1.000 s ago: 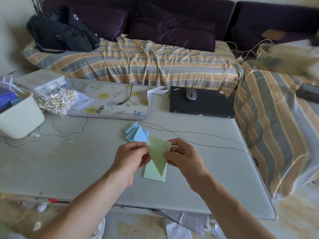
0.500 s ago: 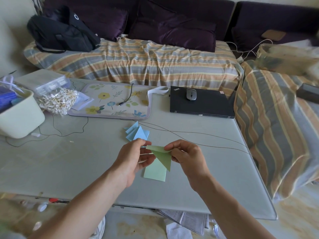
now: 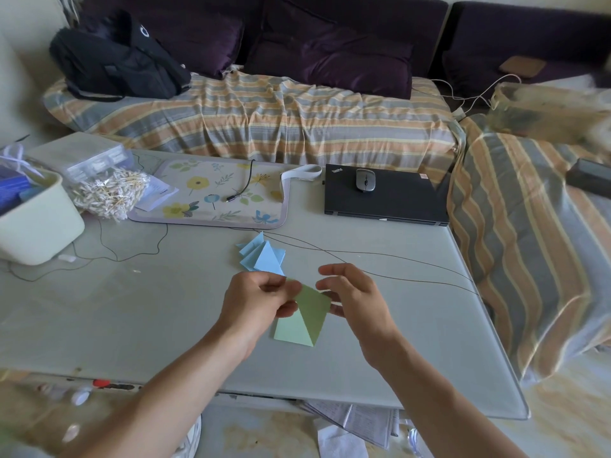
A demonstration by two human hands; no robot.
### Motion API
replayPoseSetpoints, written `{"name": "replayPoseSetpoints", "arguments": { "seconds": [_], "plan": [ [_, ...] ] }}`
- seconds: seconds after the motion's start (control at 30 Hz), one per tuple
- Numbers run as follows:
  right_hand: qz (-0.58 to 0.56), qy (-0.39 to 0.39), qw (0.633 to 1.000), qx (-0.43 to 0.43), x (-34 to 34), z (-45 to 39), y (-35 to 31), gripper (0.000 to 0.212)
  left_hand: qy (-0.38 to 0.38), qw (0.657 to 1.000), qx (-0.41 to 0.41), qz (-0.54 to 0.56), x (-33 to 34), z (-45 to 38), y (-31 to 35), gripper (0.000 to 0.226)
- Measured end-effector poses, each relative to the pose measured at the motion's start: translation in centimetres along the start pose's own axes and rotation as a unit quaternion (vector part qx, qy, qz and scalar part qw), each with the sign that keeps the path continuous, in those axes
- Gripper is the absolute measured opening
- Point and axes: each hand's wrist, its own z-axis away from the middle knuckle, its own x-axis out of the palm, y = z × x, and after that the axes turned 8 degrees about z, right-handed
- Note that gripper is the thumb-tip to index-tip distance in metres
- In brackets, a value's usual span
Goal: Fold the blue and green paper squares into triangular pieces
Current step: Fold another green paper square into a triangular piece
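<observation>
My left hand (image 3: 261, 299) pinches the left corner of a folded green paper piece (image 3: 312, 307), held just above the table with its point down. My right hand (image 3: 352, 292) is beside the piece's right corner, thumb and forefinger spread and off the paper; a lower finger is close to that corner. Under the piece a light green paper square stack (image 3: 289, 333) lies flat on the table. A cluster of folded blue triangles (image 3: 264, 257) rests just beyond my left hand.
Thin black cables (image 3: 380, 259) cross the grey table (image 3: 132, 309) behind my hands. A closed black laptop (image 3: 386, 200) carries a mouse (image 3: 365, 180). A floral mat (image 3: 215, 196), a bag of cotton swabs (image 3: 109, 193) and a cream bin (image 3: 36, 223) sit at the left. A striped sofa lies beyond.
The green piece has been folded over and turned. My right hand has let go of it and spread its fingers, while my left hand keeps hold.
</observation>
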Motion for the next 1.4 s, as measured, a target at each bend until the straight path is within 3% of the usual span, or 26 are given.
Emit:
{"name": "replayPoseSetpoints", "arguments": {
  "seconds": [0.13, 0.3, 0.53, 0.77, 1.4],
  "plan": [
    [0.061, -0.045, 0.997, -0.007, 0.23, 0.11, 0.44, 0.012, -0.024, 0.999, 0.014, -0.030, 0.05, -0.09, -0.39, 0.014],
    [0.056, -0.047, 0.997, -0.012, 0.22, 0.15, 0.48, 0.011, -0.033, 0.999, 0.013, -0.022, -0.01, -0.36, -0.54, 0.018],
    [0.068, -0.078, 0.995, -0.003, 0.17, 0.09, 0.46, 0.016, -0.037, 0.999, 0.025, -0.024, 0.19, -0.08, -0.26, 0.003],
    [0.073, -0.122, 0.990, 0.003, 0.24, 0.06, 0.57, 0.015, -0.021, 0.999, 0.021, -0.033, 0.21, -0.04, -0.14, 0.007],
    [0.028, -0.054, 0.998, -0.020, 0.22, -0.28, 0.73, 0.013, -0.094, 0.991, -0.001, -0.097, 0.44, 0.36, -0.08, 0.006]
  ]
}}
